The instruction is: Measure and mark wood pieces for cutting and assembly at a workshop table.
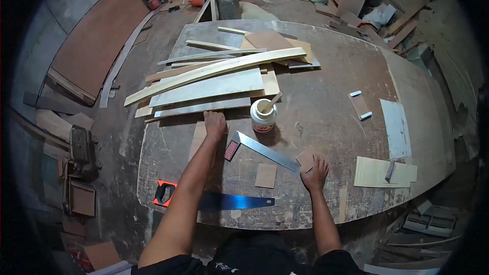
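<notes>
My left hand (pixel 215 124) reaches to the near edge of a stack of boards (pixel 206 87), fingers forward and slightly apart; I see nothing held in it. A small square of thin wood (pixel 304 159) is in my right hand (pixel 315 174), at the tip of a try square's metal blade (pixel 269 151). The try square's reddish handle (pixel 232 150) lies nearer my left hand. Between my arms rests another small wood piece (pixel 265 175). A handsaw (pixel 237 201) with an orange and black handle lies partly under my left forearm. A thin board (pixel 197 141) is partly hidden by that arm.
An open white glue jar (pixel 263 116) with a wooden stick stands mid-table. On the right of the worktable (pixel 326 117) lie a wood strip with white end blocks (pixel 360 106), a white sheet (pixel 395 128) and pale boards (pixel 377 172). Scrap wood (pixel 402 33) clutters the floor.
</notes>
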`<state>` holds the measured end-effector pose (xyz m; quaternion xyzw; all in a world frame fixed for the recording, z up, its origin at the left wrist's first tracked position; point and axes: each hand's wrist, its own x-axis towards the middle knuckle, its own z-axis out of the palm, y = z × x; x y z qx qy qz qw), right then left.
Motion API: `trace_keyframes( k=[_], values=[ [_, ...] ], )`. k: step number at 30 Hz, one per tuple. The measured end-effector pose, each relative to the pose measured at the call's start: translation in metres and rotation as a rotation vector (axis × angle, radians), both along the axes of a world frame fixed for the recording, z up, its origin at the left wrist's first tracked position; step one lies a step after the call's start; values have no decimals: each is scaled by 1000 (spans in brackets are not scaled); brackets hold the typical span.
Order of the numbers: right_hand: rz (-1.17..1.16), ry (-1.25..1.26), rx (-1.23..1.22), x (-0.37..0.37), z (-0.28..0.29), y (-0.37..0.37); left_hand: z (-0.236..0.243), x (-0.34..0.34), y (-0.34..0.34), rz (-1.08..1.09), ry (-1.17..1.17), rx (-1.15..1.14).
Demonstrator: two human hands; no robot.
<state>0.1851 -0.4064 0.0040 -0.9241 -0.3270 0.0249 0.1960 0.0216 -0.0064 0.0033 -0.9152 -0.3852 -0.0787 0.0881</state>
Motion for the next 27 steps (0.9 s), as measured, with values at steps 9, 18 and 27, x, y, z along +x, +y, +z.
trace_keyframes(
  k=[9, 18, 27],
  values=[
    [-96, -146, 131, -12, 10, -10, 47, -85, -68, -32, -160, -350],
    [263, 724, 745, -165, 80, 101, 76, -139, -197, -279, -509, -1224],
    [770, 286, 515, -195, 182, 107, 129, -208, -189, -218, -644, -1337]
  ],
)
